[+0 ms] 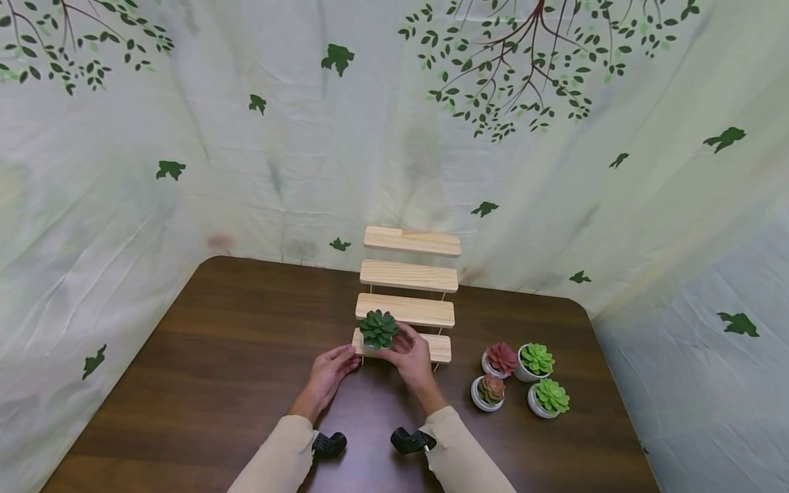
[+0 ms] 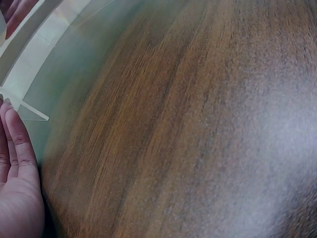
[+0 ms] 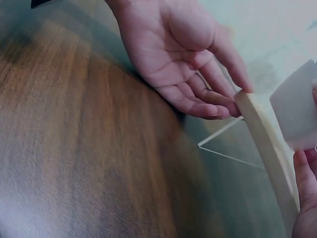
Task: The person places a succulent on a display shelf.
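My right hand pinches a dark green potted succulent just above the left part of the lowest step of a wooden tiered stand. In the right wrist view, its white pot is tilted, with fingertips beneath it. My left hand holds the left end of the bottom step between thumb and fingers. The left wrist view has only part of this hand at its left edge. Thin pale supports run under the step.
Right of the stand, a red succulent, a reddish-brown succulent and two light green succulents stand in white pots on the brown table. A leaf-patterned cloth hangs behind and beside the table.
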{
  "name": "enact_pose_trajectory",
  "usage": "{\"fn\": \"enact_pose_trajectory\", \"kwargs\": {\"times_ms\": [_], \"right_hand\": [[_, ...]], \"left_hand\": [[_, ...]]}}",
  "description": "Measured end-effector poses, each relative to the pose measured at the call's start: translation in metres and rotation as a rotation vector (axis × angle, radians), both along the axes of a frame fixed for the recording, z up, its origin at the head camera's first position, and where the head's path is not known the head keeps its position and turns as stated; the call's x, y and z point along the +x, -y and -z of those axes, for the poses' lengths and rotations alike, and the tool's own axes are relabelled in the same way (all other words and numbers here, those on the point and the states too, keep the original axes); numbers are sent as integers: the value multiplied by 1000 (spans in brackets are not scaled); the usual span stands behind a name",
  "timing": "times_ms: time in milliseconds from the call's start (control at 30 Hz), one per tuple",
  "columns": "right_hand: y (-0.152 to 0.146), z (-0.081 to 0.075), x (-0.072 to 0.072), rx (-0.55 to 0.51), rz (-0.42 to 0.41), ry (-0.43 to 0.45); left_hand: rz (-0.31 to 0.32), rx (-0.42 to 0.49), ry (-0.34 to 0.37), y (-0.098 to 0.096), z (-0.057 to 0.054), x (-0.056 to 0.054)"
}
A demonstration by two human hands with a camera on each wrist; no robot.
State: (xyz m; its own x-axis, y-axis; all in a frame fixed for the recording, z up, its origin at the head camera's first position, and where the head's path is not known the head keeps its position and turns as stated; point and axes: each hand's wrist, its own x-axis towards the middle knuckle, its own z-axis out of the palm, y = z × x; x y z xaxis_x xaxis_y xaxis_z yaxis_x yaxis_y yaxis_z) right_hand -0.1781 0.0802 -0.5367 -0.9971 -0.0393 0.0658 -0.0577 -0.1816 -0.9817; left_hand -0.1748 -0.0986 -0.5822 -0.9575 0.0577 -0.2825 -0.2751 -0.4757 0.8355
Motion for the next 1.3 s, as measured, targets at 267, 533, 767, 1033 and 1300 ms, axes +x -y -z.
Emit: {"fn": "enact_pose_trajectory", "kwargs": {"times_ms": [267,533,767,1033,1300], "right_hand": [[5,-8,2,70,14,27],[11,-30,9,69,4,35],[15,-22,7,62,15,20],[15,-26,10,82,6,-5],[-2,-27,15,55,8,20]], "left_hand": [[1,-2,5,-1,1,0],[-1,-2,29,-3,2,-2],[5,-9,24,-4,2,-2],[13,-1,4,-3,2,-1],[4,-10,6,2,4,-1]]}}
